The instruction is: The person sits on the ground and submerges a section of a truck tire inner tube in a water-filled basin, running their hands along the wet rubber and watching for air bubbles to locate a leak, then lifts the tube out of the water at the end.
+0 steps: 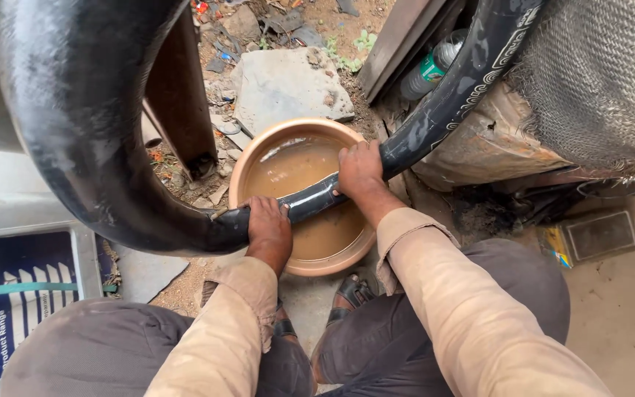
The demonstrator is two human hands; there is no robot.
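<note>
**Inner tube pressed into a basin of water**

A black inflated inner tube (112,147) is clamped by both hands over a round tan basin (248,158) of muddy water. The left hand (268,229) is closed around the tube at the near-left rim of the basin; the right hand (359,170) is wrapped around it a little further along, over the far-right part of the water. Between the two grips a short stretch of tube is held down at the water's surface and looks wet. Outward from the left grip the tube swells into a broad arc rising up and to the left; outward from the right grip it climbs to the upper right, past a green-labelled plastic bottle (432,68) and a coarse woven sack (597,81). Beyond the basin lie a flat grey stone (284,84) and rubble.

As a judgement, only this one section is in the water now; most of the tube's length is dry and above the basin, so much appears left to be dipped.
</note>
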